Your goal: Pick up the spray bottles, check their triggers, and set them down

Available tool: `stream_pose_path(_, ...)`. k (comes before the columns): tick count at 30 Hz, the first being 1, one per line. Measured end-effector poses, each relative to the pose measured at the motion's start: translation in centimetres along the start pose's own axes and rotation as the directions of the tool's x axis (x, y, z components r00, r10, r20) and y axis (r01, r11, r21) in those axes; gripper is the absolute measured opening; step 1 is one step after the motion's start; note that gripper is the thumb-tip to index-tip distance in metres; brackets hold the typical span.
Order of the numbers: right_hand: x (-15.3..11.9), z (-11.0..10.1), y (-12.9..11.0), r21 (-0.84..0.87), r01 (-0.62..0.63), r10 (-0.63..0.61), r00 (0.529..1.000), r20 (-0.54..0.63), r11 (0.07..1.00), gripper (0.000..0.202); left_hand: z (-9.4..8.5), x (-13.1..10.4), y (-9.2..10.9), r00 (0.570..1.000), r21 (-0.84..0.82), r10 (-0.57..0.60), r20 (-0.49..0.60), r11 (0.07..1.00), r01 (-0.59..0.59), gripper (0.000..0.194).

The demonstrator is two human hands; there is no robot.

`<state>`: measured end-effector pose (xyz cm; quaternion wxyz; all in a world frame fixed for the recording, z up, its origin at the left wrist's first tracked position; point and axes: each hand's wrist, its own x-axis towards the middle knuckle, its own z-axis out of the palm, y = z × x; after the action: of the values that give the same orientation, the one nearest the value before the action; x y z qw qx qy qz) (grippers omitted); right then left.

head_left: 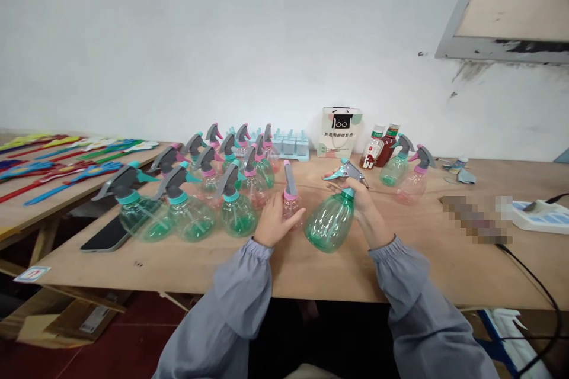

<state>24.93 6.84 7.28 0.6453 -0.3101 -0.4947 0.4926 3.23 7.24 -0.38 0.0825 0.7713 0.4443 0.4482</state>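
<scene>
My right hand (362,201) is closed round the neck and grey-and-teal sprayer head of a green spray bottle (329,222), which is tilted. My left hand (278,219) rests against the side of a pink spray bottle (291,204) standing on the table, its thumb stretched out in front of the bottle and its other fingers partly hidden. To the left of it stand several green and pink spray bottles, the nearest a green one (239,216). Another green bottle (394,169) and a pink bottle (411,185) stand to the right of my right hand.
Behind are a pale blue mould tray (291,147), a paper bag (340,133) and two sauce bottles (372,148). A phone (104,235) lies at left, a power strip (542,216) at right. Colourful sticks (66,169) cover the left table.
</scene>
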Motion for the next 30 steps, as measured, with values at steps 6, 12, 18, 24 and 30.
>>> stream_pose_path(6,0.2,-0.9,0.0,-0.039,0.020,-0.021,1.000,-0.014,0.999,0.012,0.1,0.0,-0.1,1.000,-0.013,0.000,-0.002,1.000,0.000,0.036)
stream_pose_path(12,0.2,-0.5,0.2,-0.004,-0.012,0.012,1.000,0.021,1.000,0.020,0.1,0.0,-0.1,1.000,-0.017,-0.014,-0.004,1.000,0.014,0.037)
stream_pose_path(18,0.6,-1.2,0.7,-0.026,0.041,-0.041,0.999,-0.001,0.999,0.015,0.1,0.0,-0.2,1.000,-0.026,-0.007,-0.001,1.000,0.007,0.037)
stream_pose_path(24,0.8,-1.7,0.8,-0.055,0.020,-0.021,1.000,-0.002,0.998,0.009,0.1,0.0,-0.3,1.000,-0.052,-0.012,0.011,0.999,0.013,0.037)
stream_pose_path(30,-0.3,-3.0,-0.2,-0.142,0.027,-0.040,0.995,-0.093,0.989,0.025,0.0,0.0,-0.2,1.000,-0.065,-0.024,0.015,0.998,0.025,0.037)
